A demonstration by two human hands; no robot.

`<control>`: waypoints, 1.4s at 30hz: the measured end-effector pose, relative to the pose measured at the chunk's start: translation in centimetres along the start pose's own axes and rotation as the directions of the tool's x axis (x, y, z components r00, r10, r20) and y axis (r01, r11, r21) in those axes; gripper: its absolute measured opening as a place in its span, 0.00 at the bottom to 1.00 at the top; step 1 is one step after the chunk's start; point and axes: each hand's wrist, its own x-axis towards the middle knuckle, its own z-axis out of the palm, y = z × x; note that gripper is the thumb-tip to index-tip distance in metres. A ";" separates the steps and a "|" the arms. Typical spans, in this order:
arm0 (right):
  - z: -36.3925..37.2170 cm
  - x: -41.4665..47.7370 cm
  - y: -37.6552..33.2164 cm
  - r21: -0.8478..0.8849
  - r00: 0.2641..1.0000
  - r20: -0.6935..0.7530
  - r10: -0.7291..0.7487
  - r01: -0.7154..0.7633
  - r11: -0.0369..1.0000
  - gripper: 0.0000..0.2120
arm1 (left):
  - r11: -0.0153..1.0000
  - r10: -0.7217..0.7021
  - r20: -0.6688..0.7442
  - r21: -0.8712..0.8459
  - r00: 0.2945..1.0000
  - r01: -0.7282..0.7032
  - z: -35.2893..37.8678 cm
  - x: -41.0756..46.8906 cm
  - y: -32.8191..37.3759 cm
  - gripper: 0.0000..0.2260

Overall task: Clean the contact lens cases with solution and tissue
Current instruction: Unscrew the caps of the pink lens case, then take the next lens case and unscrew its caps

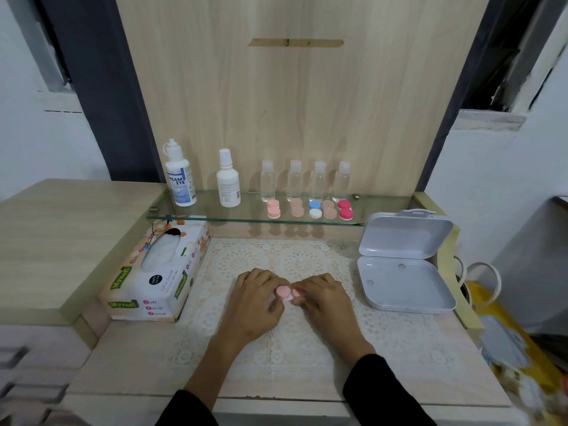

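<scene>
A pink contact lens case [285, 293] sits between both my hands over the lace mat. My left hand [256, 298] grips its left cap with curled fingers. My right hand [322, 298] pinches its right end. On the glass shelf [215, 215] stand a labelled solution bottle [180, 176], a white bottle [228, 179], several small clear bottles [307, 181] and several more lens cases [310, 209] in pink, beige, blue-white and red. A tissue box [156, 272] lies at the left.
An open white plastic box [402, 265] sits at the right on the lace mat [276, 333]. A raised wooden counter [61, 235] rises to the left. Yellow clutter [516, 342] lies beyond the table's right edge.
</scene>
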 end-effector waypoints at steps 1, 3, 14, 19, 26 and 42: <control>0.0 0.0 -0.1 0.000 1.000 -0.004 -0.004 0.004 1.000 0.10 | 1.000 0.000 -0.004 0.001 1.000 0.000 0.0 0.0 0.0 0.15; 0.0 0.0 -0.1 0.000 1.000 -0.006 -0.012 0.012 1.000 0.10 | 1.000 -0.008 -0.024 0.002 1.000 0.008 0.0 0.0 0.0 0.13; 0.0 -0.1 0.2 -0.015 0.999 -0.018 -0.035 0.035 0.999 0.11 | 0.975 -0.211 -0.173 -0.107 0.962 0.194 0.0 0.6 -0.5 0.17; -0.1 -0.2 -0.1 -0.010 0.999 -0.015 -0.039 0.039 0.999 0.11 | 0.965 -0.260 -0.075 -0.051 0.963 0.256 0.3 1.3 -1.3 0.17; -0.1 -0.1 0.0 -0.018 0.999 -0.005 -0.033 0.033 0.999 0.11 | 0.970 -0.241 0.030 -0.013 0.970 0.242 0.3 2.7 -1.0 0.14; -0.4 -0.2 -0.2 -0.045 1.000 0.015 -0.024 0.025 0.999 0.13 | 0.990 -0.128 -0.058 -0.065 0.990 0.125 0.2 0.3 -0.6 0.17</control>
